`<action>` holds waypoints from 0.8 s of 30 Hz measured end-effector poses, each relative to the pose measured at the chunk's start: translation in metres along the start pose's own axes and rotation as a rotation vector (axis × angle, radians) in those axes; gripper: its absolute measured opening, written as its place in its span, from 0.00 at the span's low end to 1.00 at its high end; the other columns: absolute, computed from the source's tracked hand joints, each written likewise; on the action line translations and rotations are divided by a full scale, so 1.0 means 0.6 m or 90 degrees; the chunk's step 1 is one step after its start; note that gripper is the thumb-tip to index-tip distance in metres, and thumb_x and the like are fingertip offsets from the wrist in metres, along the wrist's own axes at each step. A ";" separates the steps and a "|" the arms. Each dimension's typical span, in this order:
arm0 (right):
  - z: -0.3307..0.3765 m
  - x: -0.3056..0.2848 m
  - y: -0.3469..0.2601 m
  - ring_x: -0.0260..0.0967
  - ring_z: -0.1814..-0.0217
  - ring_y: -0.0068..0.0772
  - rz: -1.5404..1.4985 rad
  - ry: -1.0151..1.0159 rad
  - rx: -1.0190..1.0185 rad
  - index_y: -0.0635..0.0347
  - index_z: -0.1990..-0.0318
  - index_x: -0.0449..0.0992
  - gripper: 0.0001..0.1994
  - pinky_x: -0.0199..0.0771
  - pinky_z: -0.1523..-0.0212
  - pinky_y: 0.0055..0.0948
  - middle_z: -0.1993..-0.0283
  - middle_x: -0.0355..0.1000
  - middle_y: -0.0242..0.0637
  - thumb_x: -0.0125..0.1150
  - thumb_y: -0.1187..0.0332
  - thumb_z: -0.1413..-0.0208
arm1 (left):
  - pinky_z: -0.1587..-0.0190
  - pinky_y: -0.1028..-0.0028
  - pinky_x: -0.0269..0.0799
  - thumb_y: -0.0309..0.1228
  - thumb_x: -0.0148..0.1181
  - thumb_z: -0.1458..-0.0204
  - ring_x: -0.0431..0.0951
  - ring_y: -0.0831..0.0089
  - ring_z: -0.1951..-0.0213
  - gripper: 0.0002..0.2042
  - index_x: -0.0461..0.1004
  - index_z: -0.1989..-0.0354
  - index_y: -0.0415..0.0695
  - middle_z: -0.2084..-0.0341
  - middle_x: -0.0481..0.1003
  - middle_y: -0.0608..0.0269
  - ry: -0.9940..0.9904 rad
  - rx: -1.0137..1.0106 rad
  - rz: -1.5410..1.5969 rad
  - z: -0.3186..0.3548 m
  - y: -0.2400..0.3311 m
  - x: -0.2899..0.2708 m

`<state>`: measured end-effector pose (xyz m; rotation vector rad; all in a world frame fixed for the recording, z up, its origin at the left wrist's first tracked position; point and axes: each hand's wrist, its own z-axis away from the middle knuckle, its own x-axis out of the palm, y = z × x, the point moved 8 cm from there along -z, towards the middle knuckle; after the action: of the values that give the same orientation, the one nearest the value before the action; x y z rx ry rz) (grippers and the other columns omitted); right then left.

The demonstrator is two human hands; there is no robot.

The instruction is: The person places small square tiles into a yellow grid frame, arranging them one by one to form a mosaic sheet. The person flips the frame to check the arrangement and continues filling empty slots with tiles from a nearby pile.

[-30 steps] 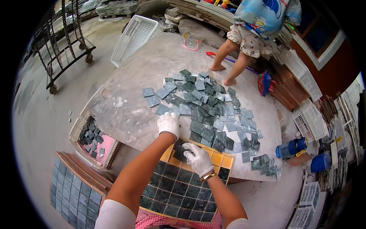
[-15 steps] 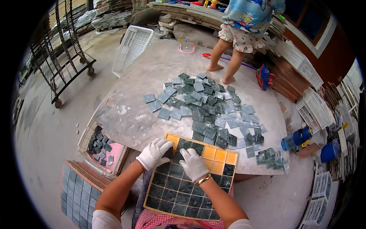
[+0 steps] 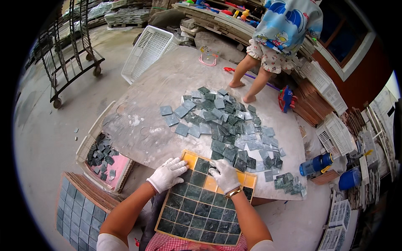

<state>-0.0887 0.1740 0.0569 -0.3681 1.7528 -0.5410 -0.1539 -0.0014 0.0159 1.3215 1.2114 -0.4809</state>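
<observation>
Gloves on: your left hand lies spread flat at the yellow grid tray's top left corner, right hand presses fingers on a green tile near its top edge

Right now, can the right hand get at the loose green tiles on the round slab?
Probably yes. The right hand rests at the far edge of the yellow grid tray, and the nearest loose green tiles lie just beyond its fingertips with nothing between.
</observation>
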 end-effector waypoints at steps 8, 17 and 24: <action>-0.115 -0.027 0.092 0.68 0.48 0.46 0.220 -0.050 0.165 0.55 0.48 0.70 0.25 0.69 0.50 0.39 0.49 0.69 0.43 0.66 0.58 0.54 | 0.34 0.54 0.44 0.55 0.49 0.49 0.52 0.46 0.36 0.36 0.61 0.42 0.32 0.39 0.57 0.41 0.115 -0.121 -0.134 -0.002 0.062 0.019; -0.131 -0.012 0.062 0.75 0.64 0.44 0.417 -0.023 -0.031 0.53 0.50 0.68 0.14 0.75 0.68 0.43 0.65 0.74 0.40 0.50 0.63 0.42 | 0.36 0.54 0.49 0.48 0.58 0.54 0.59 0.49 0.39 0.36 0.61 0.43 0.32 0.43 0.62 0.42 0.180 -0.159 -0.133 0.023 0.109 0.016; -0.130 0.026 0.001 0.71 0.64 0.55 -0.029 -0.028 -0.061 0.56 0.54 0.71 0.12 0.70 0.65 0.45 0.66 0.73 0.51 0.51 0.65 0.43 | 0.36 0.54 0.50 0.41 0.61 0.55 0.60 0.49 0.40 0.32 0.62 0.44 0.34 0.43 0.62 0.42 0.191 -0.095 -0.018 0.014 0.115 0.018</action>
<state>-0.1681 0.1790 0.0583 -0.4843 1.7345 -0.4786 -0.0885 0.0133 0.0369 1.2785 1.4848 -0.2108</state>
